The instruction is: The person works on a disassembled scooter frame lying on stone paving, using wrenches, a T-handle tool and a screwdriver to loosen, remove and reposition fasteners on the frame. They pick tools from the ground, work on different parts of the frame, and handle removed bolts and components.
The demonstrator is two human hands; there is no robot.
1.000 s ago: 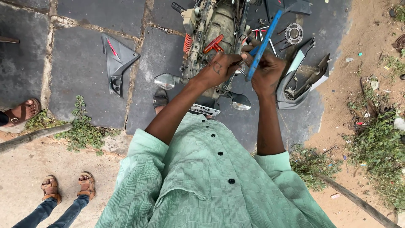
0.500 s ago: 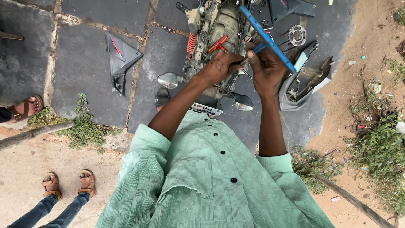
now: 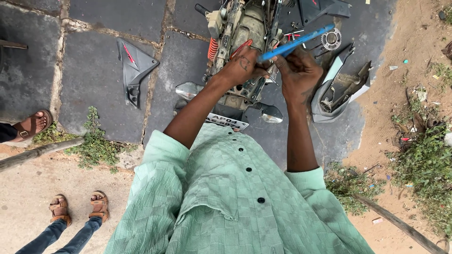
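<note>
Stone paving (image 3: 94, 70) under stripped motorcycle (image 3: 240, 42). Blue tool (image 3: 294, 43) swung since earlier from pointing 5 o'clock to 2 o'clock; right hand (image 3: 299, 73) grips it, left hand (image 3: 242, 66) closed on frame. Turning work proceeds.

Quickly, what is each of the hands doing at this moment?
Left hand: closed, on the stripped motorcycle frame; what it grips cannot be told.
Right hand: closed, holding the blue tool.

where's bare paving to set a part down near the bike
Bare slab lies between the grey side panel and the stripped motorcycle, and left of that panel. It is crowded right of the bike: sprocket, loose bits and a grey cowl. Both hands, left and right, hold a blue tool there.
</note>
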